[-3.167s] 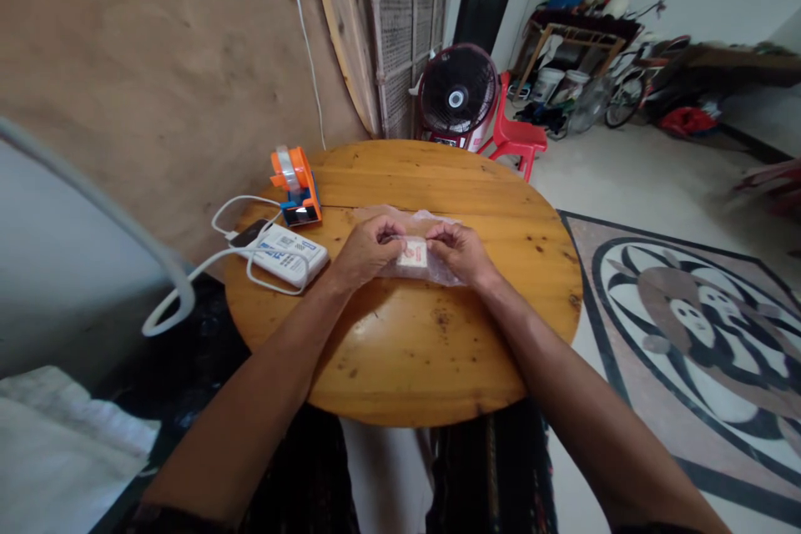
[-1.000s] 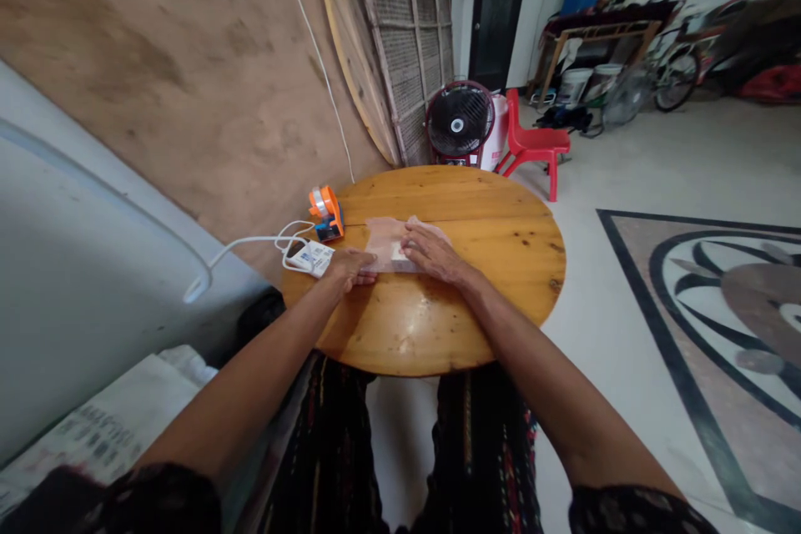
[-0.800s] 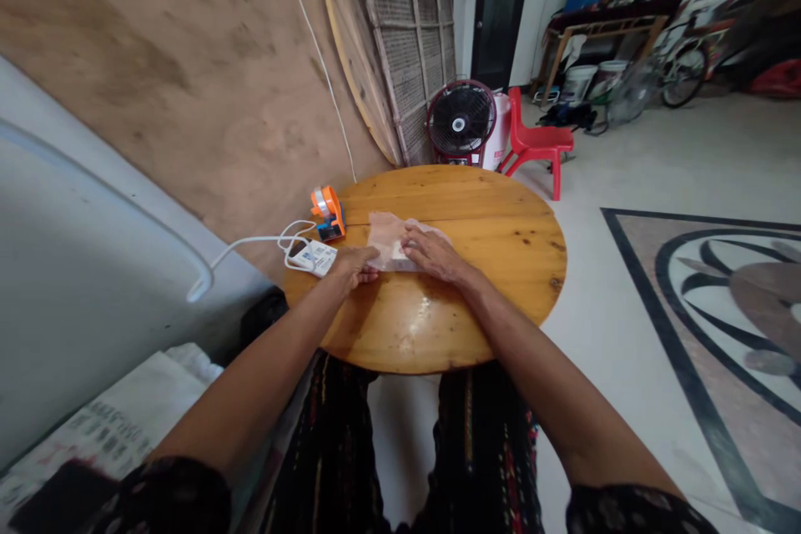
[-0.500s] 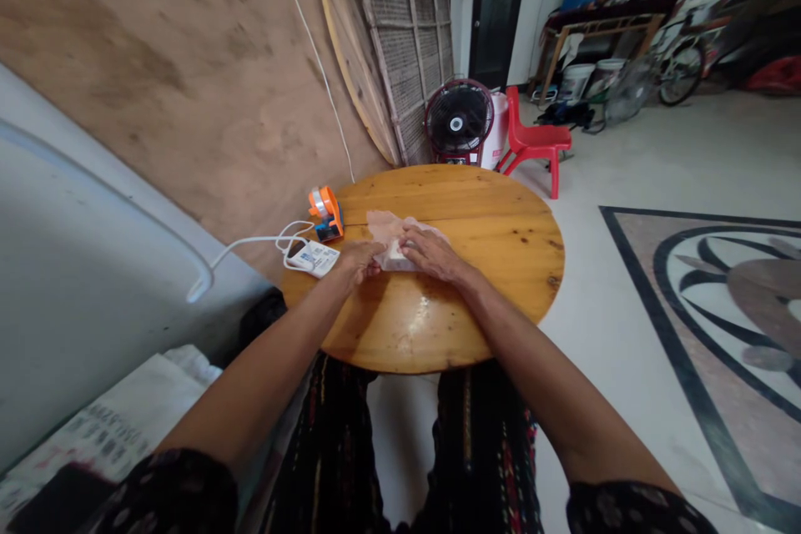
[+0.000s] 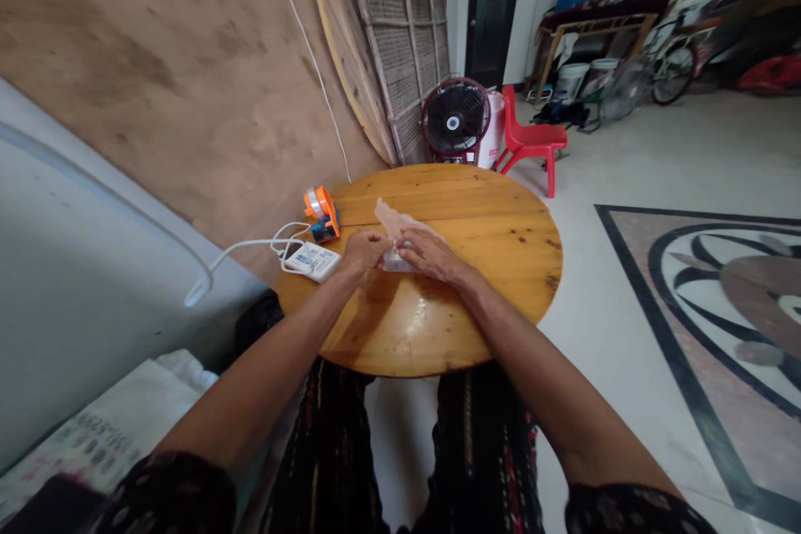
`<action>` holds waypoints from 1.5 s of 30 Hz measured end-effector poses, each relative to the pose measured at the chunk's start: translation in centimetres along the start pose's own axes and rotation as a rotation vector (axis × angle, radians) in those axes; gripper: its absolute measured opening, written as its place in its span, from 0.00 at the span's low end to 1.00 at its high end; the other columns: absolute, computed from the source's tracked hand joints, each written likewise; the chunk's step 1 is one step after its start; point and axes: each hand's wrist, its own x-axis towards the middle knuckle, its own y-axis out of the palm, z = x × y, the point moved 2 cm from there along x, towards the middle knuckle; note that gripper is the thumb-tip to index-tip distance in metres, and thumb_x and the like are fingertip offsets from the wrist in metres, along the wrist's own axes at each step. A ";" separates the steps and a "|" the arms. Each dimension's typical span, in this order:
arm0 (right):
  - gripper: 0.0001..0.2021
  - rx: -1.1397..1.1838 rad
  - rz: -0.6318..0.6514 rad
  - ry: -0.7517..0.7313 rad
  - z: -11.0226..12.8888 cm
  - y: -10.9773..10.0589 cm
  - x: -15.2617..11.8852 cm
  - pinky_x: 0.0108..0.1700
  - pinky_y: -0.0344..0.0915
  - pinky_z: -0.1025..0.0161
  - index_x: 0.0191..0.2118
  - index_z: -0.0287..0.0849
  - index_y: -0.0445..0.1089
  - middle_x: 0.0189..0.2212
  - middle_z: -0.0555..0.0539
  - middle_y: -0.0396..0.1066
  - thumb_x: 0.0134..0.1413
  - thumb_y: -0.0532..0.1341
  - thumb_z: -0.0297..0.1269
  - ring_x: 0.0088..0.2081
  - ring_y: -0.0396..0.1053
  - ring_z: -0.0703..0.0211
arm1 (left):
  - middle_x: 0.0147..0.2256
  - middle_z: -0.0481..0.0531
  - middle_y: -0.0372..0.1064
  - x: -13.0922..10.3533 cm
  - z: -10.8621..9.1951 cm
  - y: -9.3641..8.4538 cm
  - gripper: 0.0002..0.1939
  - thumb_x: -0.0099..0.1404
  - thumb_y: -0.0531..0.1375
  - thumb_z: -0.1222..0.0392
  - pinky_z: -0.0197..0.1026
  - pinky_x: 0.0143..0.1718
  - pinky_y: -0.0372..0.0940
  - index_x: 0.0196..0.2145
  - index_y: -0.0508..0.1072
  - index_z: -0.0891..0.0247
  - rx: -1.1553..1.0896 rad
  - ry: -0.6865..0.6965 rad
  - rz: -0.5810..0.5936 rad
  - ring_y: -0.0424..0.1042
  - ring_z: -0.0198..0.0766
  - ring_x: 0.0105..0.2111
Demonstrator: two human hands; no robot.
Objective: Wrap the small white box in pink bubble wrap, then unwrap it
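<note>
A thin, see-through pinkish plastic wrap [image 5: 389, 217] lies crumpled on the round wooden table [image 5: 413, 334], with something whitish partly under it between my hands. At its left side my left hand [image 5: 368, 252] is closed, its fingertips pinching the wrap's edge. My right hand [image 5: 431, 254] rests over the wrap from the right, fingers stretched out and pressing down on it. What lies beneath the right palm is hidden.
To the left on the table are a white box [image 5: 313, 260] with a white cable and an orange and blue tape dispenser [image 5: 322, 213]. Behind the table stand a fan [image 5: 455, 118] and a red chair [image 5: 531, 138].
My left hand has lifted slightly and moved right, closer to my right hand, folding the wrap's left side over. The wrap's far corner now stands up higher.
</note>
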 end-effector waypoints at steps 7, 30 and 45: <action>0.11 0.026 0.008 0.020 -0.1 0.1 -0.1 0.57 0.59 0.53 0.45 0.44 0.70 0.49 0.43 0.71 0.61 0.55 0.41 0.54 0.66 0.50 | 0.17 0.47 0.65 0.2 -0.7 -0.7 0.05 0.53 0.59 0.70 0.34 0.20 0.64 0.21 0.69 0.67 -0.007 -0.021 0.178 0.64 0.30 0.16; 0.16 0.232 0.028 0.269 -0.7 -1.2 -0.3 0.59 0.60 0.52 0.49 0.47 0.64 0.55 0.45 0.67 0.62 0.53 0.50 0.56 0.65 0.52 | 0.39 0.56 0.72 1.0 2.8 -0.3 0.07 0.63 0.56 0.66 0.45 0.47 0.64 0.31 0.73 0.63 0.490 1.102 0.065 0.68 0.42 0.42; 0.17 0.325 -0.079 0.471 -2.7 -1.1 0.5 0.57 0.62 0.50 0.49 0.43 0.69 0.47 0.44 0.72 0.57 0.56 0.44 0.50 0.69 0.50 | 0.40 0.57 0.75 1.6 3.8 -0.1 0.05 0.60 0.55 0.69 0.44 0.46 0.66 0.29 0.68 0.62 0.256 1.039 0.168 0.73 0.41 0.42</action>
